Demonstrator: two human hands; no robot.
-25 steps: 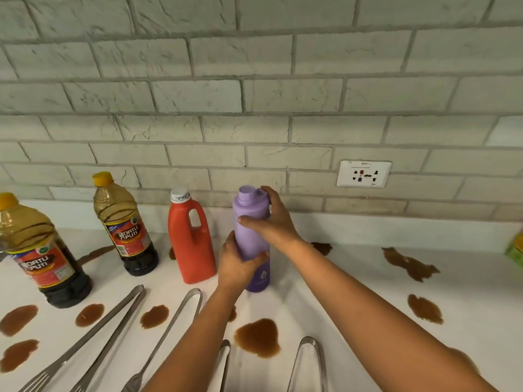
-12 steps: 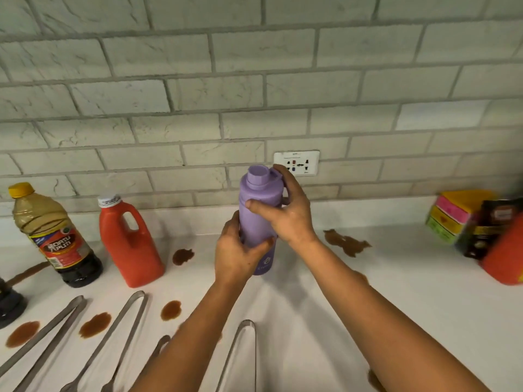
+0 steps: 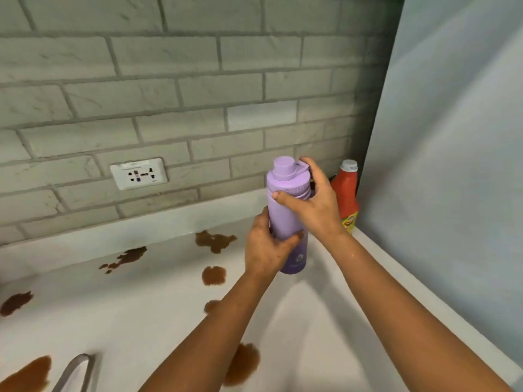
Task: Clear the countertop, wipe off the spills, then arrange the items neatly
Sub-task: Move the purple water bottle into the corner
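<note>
1. Right of centre in the frame, your left hand [image 3: 264, 247] wraps the lower body of the lilac water bottle [image 3: 285, 213], fingers curled round it.
2. Your right hand [image 3: 314, 205] grips its upper part just below the cap.
3. You hold the bottle upright above the white countertop [image 3: 158, 301].
4. Brown spills [image 3: 214, 275] dot the counter at lower left.
5. At right, a red sauce bottle [image 3: 346, 199] stands in the corner.

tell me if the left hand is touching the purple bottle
Touching. The head view shows the left hand wrapped round the lower body of the purple bottle, thumb across its front.
</note>
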